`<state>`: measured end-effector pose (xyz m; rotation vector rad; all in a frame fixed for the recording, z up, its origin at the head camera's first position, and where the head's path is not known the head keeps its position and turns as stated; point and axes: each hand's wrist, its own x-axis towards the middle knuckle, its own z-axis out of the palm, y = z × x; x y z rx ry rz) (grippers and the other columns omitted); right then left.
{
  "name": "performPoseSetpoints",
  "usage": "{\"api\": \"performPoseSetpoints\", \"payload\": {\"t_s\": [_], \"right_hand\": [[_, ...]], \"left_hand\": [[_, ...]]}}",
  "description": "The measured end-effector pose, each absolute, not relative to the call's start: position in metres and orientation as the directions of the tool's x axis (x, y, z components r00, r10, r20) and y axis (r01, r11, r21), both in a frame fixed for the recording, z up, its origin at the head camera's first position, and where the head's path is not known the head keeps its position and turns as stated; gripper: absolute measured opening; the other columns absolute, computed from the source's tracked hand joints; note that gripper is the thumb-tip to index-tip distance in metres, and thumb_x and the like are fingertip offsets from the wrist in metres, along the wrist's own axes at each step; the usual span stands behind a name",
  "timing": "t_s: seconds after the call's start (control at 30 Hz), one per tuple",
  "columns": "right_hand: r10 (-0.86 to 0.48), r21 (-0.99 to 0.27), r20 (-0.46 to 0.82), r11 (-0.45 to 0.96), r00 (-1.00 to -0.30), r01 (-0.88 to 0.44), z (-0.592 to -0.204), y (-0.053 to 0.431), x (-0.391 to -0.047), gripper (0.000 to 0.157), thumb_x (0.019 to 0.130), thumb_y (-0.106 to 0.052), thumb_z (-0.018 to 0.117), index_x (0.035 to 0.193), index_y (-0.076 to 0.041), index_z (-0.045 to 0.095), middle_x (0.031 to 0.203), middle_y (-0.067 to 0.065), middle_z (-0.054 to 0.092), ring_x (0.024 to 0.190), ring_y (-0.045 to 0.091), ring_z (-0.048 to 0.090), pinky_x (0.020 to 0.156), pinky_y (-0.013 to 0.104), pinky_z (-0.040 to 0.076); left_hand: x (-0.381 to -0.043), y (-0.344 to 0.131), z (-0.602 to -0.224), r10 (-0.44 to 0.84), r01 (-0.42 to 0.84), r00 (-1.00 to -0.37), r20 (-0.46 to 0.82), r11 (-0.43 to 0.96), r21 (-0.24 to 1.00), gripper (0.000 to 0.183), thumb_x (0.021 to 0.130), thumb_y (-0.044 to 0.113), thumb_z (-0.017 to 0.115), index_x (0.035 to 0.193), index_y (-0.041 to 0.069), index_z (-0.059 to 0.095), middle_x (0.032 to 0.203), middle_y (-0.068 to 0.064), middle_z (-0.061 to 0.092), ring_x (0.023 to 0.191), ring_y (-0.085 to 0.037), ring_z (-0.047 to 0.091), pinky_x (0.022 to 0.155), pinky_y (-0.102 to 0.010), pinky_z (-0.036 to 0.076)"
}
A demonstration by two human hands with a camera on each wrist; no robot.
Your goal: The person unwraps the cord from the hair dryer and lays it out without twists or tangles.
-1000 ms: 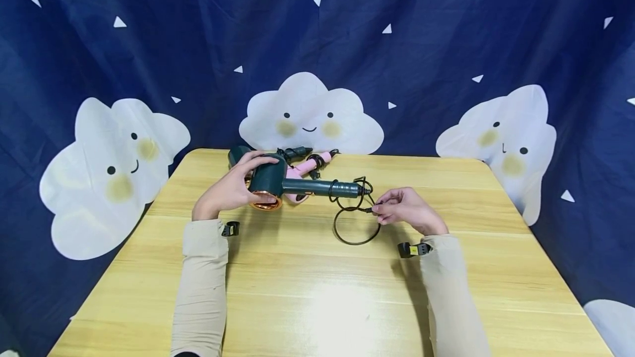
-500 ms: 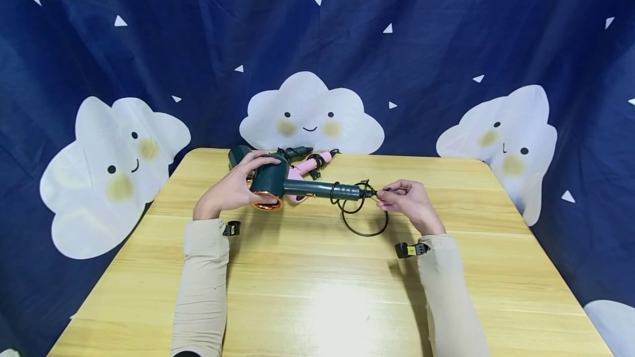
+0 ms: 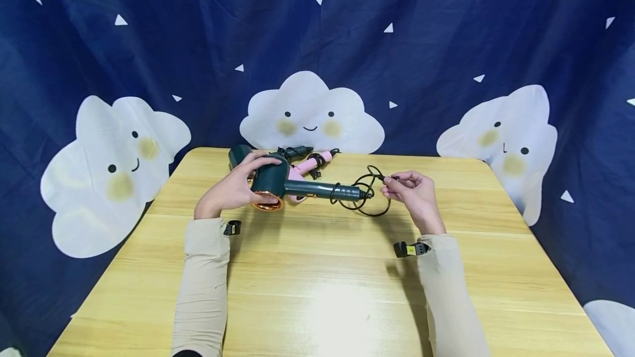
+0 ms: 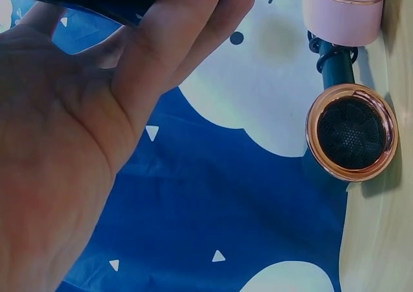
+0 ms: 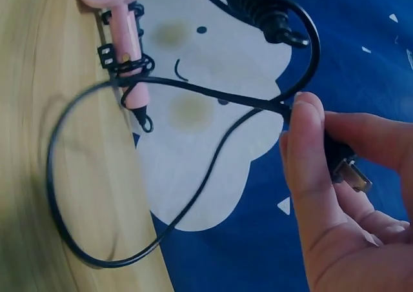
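My left hand (image 3: 225, 189) grips the head of a dark green hair dryer (image 3: 322, 189) with a copper-coloured rim, holding it above the table. Its handle points to the right. A black cord (image 5: 50, 160) loops round the handle's end and hangs in a wide loop beside it. To the right of the handle, my right hand (image 3: 416, 197) pinches the plug (image 5: 340, 156) at the cord's end between thumb and fingers. One metal prong shows past the fingers in the right wrist view. In the left wrist view only a dark edge of the held dryer shows.
Behind the held dryer, a pink hair dryer (image 5: 126, 40) lies near the table's back edge, its cord wrapped round the handle. Another dark green hair dryer (image 4: 352, 134) lies beside it. A blue curtain (image 3: 421, 70) with white clouds hangs behind the wooden table (image 3: 278, 302).
My right hand has risen and moved slightly right with the plug, drawing the cord loop up from below the handle. The left hand and the dryer have hardly moved.
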<state>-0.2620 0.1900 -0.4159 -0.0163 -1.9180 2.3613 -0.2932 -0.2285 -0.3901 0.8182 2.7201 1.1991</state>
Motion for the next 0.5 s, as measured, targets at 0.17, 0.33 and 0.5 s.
{"api": "performPoseSetpoints", "payload": {"t_s": [0.17, 0.33, 0.5], "right_hand": [[0.114, -0.957, 0.112, -0.256, -0.987, -0.138, -0.412, 0.187, -0.26, 0.015, 0.091, 0.009, 0.071, 0.1, 0.005, 0.06, 0.086, 0.005, 0.08, 0.07, 0.015, 0.078, 0.073, 0.028, 0.063], [0.145, -0.933, 0.175, -0.292, -0.974, -0.211, -0.407, 0.183, -0.257, 0.015, 0.09, 0.008, 0.073, 0.1, 0.003, 0.063, 0.087, 0.009, 0.08, 0.071, 0.016, 0.078, 0.073, 0.029, 0.063], [0.156, -0.898, 0.216, -0.356, -0.964, -0.259, -0.4, 0.18, -0.253, 0.013, 0.09, 0.009, 0.073, 0.096, 0.0, 0.065, 0.087, 0.009, 0.08, 0.072, 0.018, 0.078, 0.073, 0.03, 0.063]], "left_hand": [[-0.293, -0.229, -0.391, 0.49, 0.439, -0.859, 0.146, 0.561, 0.702, 0.086, 0.073, 0.03, 0.096, 0.148, 0.033, 0.053, 0.164, -0.009, 0.029, 0.139, -0.039, 0.039, 0.107, -0.063, 0.047], [-0.294, -0.23, -0.391, 0.488, 0.446, -0.859, 0.155, 0.564, 0.695, 0.085, 0.073, 0.029, 0.096, 0.148, 0.032, 0.054, 0.164, -0.011, 0.029, 0.14, -0.039, 0.038, 0.107, -0.063, 0.046], [-0.294, -0.231, -0.392, 0.49, 0.449, -0.859, 0.149, 0.58, 0.679, 0.085, 0.073, 0.03, 0.096, 0.147, 0.032, 0.054, 0.163, -0.009, 0.03, 0.138, -0.038, 0.04, 0.106, -0.061, 0.047]]}}
